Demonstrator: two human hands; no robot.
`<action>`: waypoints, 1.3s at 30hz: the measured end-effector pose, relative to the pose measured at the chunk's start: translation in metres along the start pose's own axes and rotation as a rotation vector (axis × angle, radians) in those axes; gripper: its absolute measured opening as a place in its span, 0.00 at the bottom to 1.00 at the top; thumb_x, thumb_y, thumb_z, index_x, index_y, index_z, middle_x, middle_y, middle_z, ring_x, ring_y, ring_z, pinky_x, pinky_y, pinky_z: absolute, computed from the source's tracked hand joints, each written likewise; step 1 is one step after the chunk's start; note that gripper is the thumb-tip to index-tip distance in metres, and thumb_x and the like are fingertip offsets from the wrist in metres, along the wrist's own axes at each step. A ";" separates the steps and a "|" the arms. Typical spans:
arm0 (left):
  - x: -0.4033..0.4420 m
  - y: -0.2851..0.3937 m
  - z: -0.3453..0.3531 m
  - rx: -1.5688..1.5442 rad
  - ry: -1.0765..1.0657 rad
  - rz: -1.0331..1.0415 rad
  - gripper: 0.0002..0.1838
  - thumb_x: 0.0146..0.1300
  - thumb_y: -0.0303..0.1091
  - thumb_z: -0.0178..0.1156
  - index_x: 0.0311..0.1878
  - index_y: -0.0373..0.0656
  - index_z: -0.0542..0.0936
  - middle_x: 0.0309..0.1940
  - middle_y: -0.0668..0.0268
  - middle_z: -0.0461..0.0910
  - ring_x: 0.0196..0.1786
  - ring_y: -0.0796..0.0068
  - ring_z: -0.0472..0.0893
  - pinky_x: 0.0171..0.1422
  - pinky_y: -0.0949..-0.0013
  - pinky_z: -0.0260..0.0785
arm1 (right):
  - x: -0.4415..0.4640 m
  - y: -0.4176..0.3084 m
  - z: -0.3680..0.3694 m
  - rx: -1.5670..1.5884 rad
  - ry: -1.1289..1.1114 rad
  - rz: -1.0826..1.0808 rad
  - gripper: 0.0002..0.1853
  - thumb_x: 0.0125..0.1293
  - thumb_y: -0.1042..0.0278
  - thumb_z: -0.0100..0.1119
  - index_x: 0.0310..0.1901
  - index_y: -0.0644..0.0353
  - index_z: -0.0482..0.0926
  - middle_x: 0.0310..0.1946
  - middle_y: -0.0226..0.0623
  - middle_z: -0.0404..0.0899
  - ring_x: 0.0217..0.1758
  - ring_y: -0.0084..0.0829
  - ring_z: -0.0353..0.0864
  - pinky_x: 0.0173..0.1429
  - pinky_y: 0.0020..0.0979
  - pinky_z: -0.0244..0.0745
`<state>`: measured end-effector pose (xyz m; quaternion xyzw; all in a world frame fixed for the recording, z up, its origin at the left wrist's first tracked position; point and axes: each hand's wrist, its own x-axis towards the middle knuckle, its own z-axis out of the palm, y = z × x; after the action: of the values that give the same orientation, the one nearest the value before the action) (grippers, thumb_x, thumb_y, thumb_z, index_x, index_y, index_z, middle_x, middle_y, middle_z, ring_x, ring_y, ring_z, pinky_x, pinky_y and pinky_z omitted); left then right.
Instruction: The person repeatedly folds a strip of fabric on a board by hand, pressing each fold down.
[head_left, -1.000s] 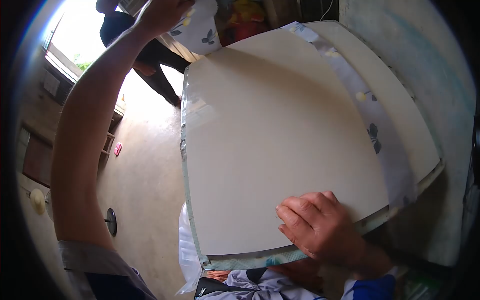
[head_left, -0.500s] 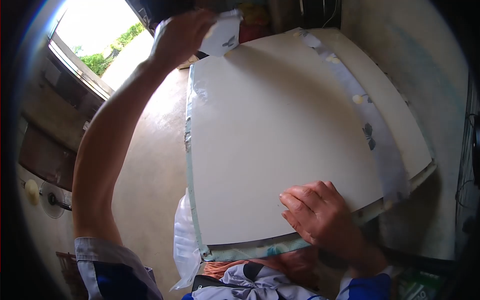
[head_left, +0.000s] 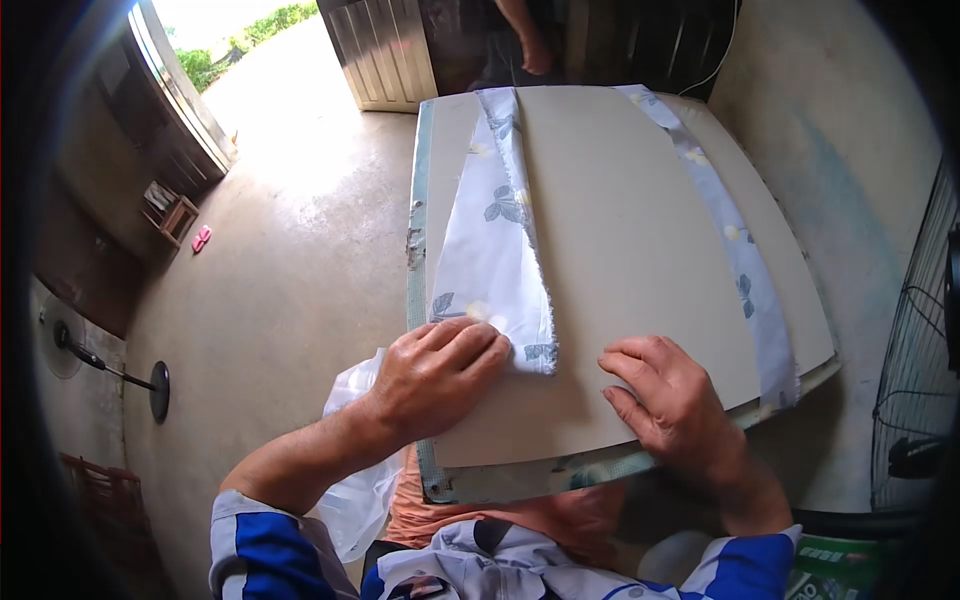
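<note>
Floral cloth (head_left: 490, 250): lowered onto counter (head_left: 630, 250), left side, by left hand (head_left: 445, 370); fingertips hidden, pinch cannot be told. Right hand (head_left: 668, 398): thumb and fingers held apart. Plastic bag (head_left: 352, 505): partly covered by forearm (head_left: 305, 455), contents obscured.

This seems a home: pink slippers (head_left: 202, 238) and a standing fan (head_left: 160, 392) sit near nine o'clock. The doorway (head_left: 285, 75) at eleven opens onto greenery (head_left: 200, 70).
</note>
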<state>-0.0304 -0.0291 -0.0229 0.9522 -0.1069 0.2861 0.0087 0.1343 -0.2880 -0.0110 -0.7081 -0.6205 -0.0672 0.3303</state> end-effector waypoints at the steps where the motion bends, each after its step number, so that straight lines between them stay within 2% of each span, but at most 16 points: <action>1: -0.002 0.002 -0.001 -0.029 0.006 -0.029 0.14 0.59 0.29 0.71 0.49 0.47 0.87 0.45 0.67 0.86 0.50 0.65 0.90 0.48 0.61 0.86 | 0.012 -0.004 -0.003 -0.049 -0.016 -0.062 0.18 0.62 0.74 0.72 0.54 0.62 0.83 0.53 0.40 0.83 0.46 0.43 0.85 0.51 0.42 0.82; 3: -0.005 0.007 -0.003 -0.090 0.015 -0.082 0.15 0.58 0.30 0.70 0.49 0.48 0.88 0.45 0.67 0.85 0.50 0.64 0.90 0.48 0.61 0.85 | 0.044 -0.017 -0.006 -0.142 -0.047 -0.182 0.17 0.62 0.75 0.70 0.54 0.63 0.83 0.55 0.41 0.83 0.45 0.42 0.86 0.50 0.42 0.82; 7: -0.010 0.006 0.004 -0.147 -0.016 -0.111 0.13 0.56 0.32 0.70 0.46 0.49 0.87 0.43 0.68 0.80 0.50 0.66 0.85 0.53 0.60 0.80 | 0.103 -0.009 0.015 -0.366 -0.219 -0.416 0.14 0.65 0.69 0.65 0.51 0.61 0.84 0.58 0.41 0.84 0.47 0.35 0.88 0.50 0.40 0.83; 9: -0.012 0.004 0.006 -0.192 -0.029 -0.123 0.12 0.56 0.35 0.68 0.45 0.49 0.87 0.43 0.69 0.79 0.50 0.66 0.83 0.55 0.59 0.78 | 0.121 0.011 0.030 -0.487 -0.436 -0.440 0.10 0.65 0.68 0.65 0.46 0.59 0.83 0.56 0.40 0.83 0.46 0.34 0.89 0.50 0.37 0.84; 14: -0.014 0.001 0.006 -0.248 0.002 -0.131 0.14 0.57 0.36 0.66 0.47 0.45 0.85 0.44 0.65 0.79 0.50 0.64 0.83 0.57 0.57 0.77 | 0.169 0.046 0.039 -0.771 -0.554 -0.451 0.07 0.69 0.70 0.64 0.46 0.59 0.85 0.53 0.38 0.84 0.47 0.34 0.90 0.51 0.37 0.86; 17: -0.015 0.000 0.005 -0.269 -0.007 -0.134 0.15 0.56 0.36 0.65 0.47 0.43 0.84 0.44 0.63 0.78 0.50 0.63 0.82 0.56 0.57 0.77 | 0.197 0.071 0.046 -0.934 -0.588 -0.392 0.09 0.70 0.72 0.63 0.49 0.60 0.87 0.53 0.39 0.84 0.47 0.35 0.91 0.52 0.37 0.86; 18: -0.015 0.000 0.006 -0.269 -0.006 -0.129 0.16 0.56 0.37 0.65 0.47 0.43 0.84 0.44 0.63 0.78 0.49 0.63 0.82 0.55 0.57 0.76 | 0.208 0.079 0.049 -0.923 -0.617 -0.296 0.11 0.72 0.74 0.60 0.51 0.61 0.88 0.54 0.42 0.86 0.51 0.40 0.93 0.55 0.39 0.87; 21: -0.015 0.000 0.008 -0.284 0.000 -0.138 0.16 0.56 0.37 0.65 0.47 0.43 0.84 0.44 0.63 0.78 0.49 0.64 0.82 0.55 0.57 0.76 | 0.243 0.106 0.062 -0.917 -0.653 0.027 0.12 0.74 0.72 0.58 0.51 0.64 0.88 0.55 0.47 0.88 0.55 0.45 0.92 0.59 0.44 0.87; 24: -0.014 0.000 0.007 -0.301 0.007 -0.154 0.16 0.54 0.37 0.65 0.46 0.43 0.84 0.43 0.64 0.77 0.49 0.64 0.82 0.53 0.59 0.76 | 0.285 0.134 0.075 -0.885 -0.699 0.181 0.15 0.76 0.67 0.56 0.55 0.65 0.86 0.55 0.52 0.89 0.58 0.52 0.91 0.63 0.48 0.85; 27: -0.014 0.000 0.009 -0.316 0.035 -0.164 0.15 0.53 0.36 0.65 0.44 0.43 0.84 0.42 0.65 0.77 0.48 0.66 0.82 0.52 0.61 0.76 | 0.308 0.153 0.089 -0.795 -0.483 0.298 0.19 0.79 0.62 0.55 0.60 0.67 0.83 0.53 0.55 0.89 0.58 0.55 0.90 0.64 0.48 0.85; 28: -0.014 0.000 0.010 -0.319 0.036 -0.167 0.15 0.53 0.36 0.65 0.44 0.43 0.84 0.42 0.65 0.77 0.48 0.66 0.81 0.52 0.62 0.76 | 0.314 0.167 0.096 -0.788 -0.420 0.303 0.20 0.79 0.64 0.55 0.65 0.67 0.80 0.53 0.57 0.89 0.58 0.56 0.90 0.66 0.48 0.85; 31: -0.014 -0.002 0.012 -0.324 0.065 -0.171 0.14 0.53 0.35 0.66 0.42 0.42 0.84 0.41 0.65 0.77 0.48 0.68 0.82 0.51 0.64 0.76 | 0.333 0.197 0.116 -0.825 -0.272 0.303 0.19 0.78 0.67 0.57 0.64 0.66 0.81 0.53 0.57 0.89 0.59 0.54 0.90 0.66 0.48 0.85; 34: -0.014 -0.001 0.014 -0.333 0.090 -0.179 0.11 0.54 0.33 0.67 0.41 0.42 0.84 0.41 0.65 0.78 0.47 0.69 0.83 0.50 0.65 0.77 | 0.357 0.216 0.129 -0.783 -0.228 0.441 0.17 0.75 0.70 0.60 0.61 0.64 0.85 0.55 0.57 0.89 0.60 0.53 0.91 0.66 0.48 0.85; 37: -0.015 0.002 0.016 -0.341 0.089 -0.194 0.14 0.52 0.35 0.66 0.41 0.39 0.85 0.43 0.63 0.79 0.48 0.67 0.79 0.52 0.62 0.73 | 0.382 0.234 0.136 -0.714 -0.153 0.413 0.13 0.72 0.65 0.61 0.48 0.65 0.88 0.48 0.60 0.90 0.54 0.58 0.91 0.63 0.52 0.84; 38: -0.015 0.002 0.017 -0.340 0.127 -0.198 0.14 0.52 0.34 0.66 0.42 0.39 0.85 0.43 0.64 0.79 0.47 0.68 0.80 0.50 0.63 0.73 | 0.398 0.237 0.136 -0.671 -0.206 0.510 0.17 0.72 0.65 0.61 0.55 0.62 0.91 0.57 0.56 0.89 0.60 0.54 0.91 0.66 0.46 0.85; 39: -0.016 0.001 0.015 -0.329 0.151 -0.213 0.14 0.53 0.34 0.66 0.42 0.39 0.85 0.43 0.64 0.79 0.46 0.68 0.80 0.50 0.64 0.73 | 0.412 0.234 0.139 -0.576 -0.208 0.543 0.17 0.72 0.64 0.61 0.56 0.62 0.91 0.57 0.56 0.89 0.60 0.54 0.91 0.65 0.45 0.85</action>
<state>-0.0355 -0.0277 -0.0440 0.9197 -0.0500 0.3329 0.2022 0.3975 0.1298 0.0004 -0.9127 -0.3969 -0.0765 0.0595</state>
